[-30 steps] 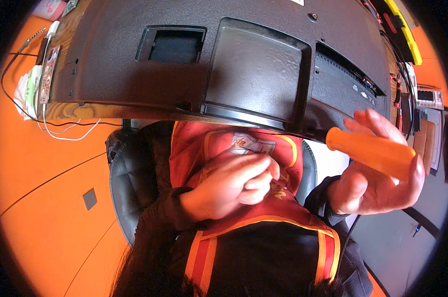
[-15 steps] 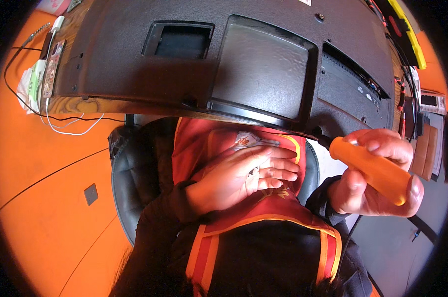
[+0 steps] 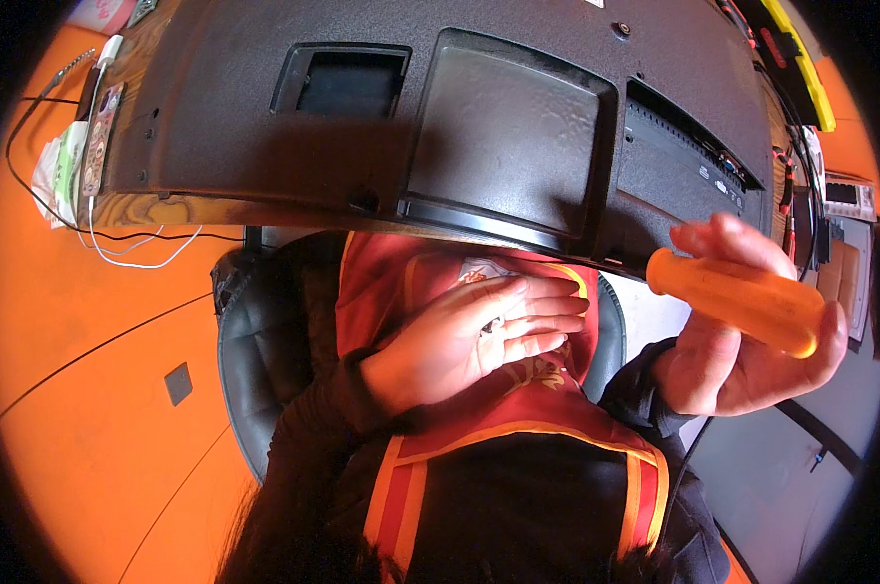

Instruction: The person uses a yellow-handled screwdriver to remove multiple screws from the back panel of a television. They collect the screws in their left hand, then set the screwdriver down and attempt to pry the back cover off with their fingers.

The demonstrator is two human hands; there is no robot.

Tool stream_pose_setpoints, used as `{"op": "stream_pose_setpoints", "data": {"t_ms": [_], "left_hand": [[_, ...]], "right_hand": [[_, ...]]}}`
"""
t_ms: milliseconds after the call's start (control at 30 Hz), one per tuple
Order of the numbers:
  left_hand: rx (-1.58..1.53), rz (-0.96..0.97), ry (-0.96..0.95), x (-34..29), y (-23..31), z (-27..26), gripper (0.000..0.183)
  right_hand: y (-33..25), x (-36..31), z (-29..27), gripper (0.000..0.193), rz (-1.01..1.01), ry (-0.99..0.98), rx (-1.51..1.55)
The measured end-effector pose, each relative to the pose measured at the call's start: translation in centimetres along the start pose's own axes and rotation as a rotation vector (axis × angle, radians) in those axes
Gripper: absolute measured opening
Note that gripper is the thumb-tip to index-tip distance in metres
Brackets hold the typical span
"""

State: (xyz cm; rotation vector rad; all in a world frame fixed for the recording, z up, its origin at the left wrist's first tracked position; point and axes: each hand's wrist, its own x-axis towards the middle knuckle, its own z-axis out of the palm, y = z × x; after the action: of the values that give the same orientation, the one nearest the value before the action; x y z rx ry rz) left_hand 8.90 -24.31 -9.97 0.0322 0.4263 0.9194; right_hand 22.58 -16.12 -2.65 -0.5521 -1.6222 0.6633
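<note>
My right hand (image 3: 727, 331) grips a screwdriver by its orange handle (image 3: 736, 297), off the near right edge of a black flat-screen monitor (image 3: 255, 161) that lies back side up. The blade is hard to make out against the dark casing. In front of the monitor's near edge, my left hand (image 3: 459, 346) is held palm up over my lap, fingers stretched out side by side. Small dark pieces (image 3: 491, 326) that look like screws rest in its palm. The monitor's back has a square recess (image 3: 503, 146) and a port panel (image 3: 683, 161) on the right.
Under the monitor is a wooden table (image 3: 197, 208). Cables and a power strip (image 3: 99, 146) lie at its left end. Tools with red handles (image 3: 786, 185) and a yellow-edged black case (image 3: 800, 58) are at the right. A black chair (image 3: 255, 360) stands below me.
My right hand has lifted the screwdriver slightly away from the monitor's edge, and its handle has turned nearer to level. The left hand has shifted only slightly. The monitor appears slightly further left.
</note>
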Motion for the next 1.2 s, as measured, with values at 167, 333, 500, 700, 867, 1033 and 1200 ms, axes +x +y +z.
{"op": "stream_pose_setpoints", "data": {"t_ms": [167, 333, 500, 700, 867, 1033, 1200], "left_hand": [[-0.060, 0.026, -0.004, 0.1, 0.3, 0.0, 0.042], [-0.079, 0.067, 0.106, 0.2, 0.5, 0.1, 0.042], [0.021, 0.102, 0.020, 0.2, 1.3, -0.2, 0.044], [0.040, 0.096, 0.112, -0.1, 1.5, 0.1, 0.045], [-0.040, 0.100, 0.105, -0.1, 1.6, 0.3, 0.040], [-0.056, 0.105, 0.073, -0.1, 1.6, 0.1, 0.040], [0.090, 0.088, 0.130, -0.2, 1.5, 0.3, 0.045]], "right_hand": [[0.2, 0.3, -0.6, 0.062, -0.068, -0.137, -0.069], [-0.2, 0.6, 0.0, 0.060, 0.090, -0.023, 0.029], [0.8, 1.6, -0.7, 0.060, -0.214, -0.236, -0.161], [0.9, 1.0, -0.8, 0.060, 0.036, -0.188, -0.021], [1.0, 1.4, -0.7, 0.064, -0.180, -0.291, -0.079], [0.8, 0.7, 0.2, 0.064, -0.075, -0.027, 0.088], [0.7, 0.9, 0.0, 0.070, -0.206, -0.099, -0.094]]}}
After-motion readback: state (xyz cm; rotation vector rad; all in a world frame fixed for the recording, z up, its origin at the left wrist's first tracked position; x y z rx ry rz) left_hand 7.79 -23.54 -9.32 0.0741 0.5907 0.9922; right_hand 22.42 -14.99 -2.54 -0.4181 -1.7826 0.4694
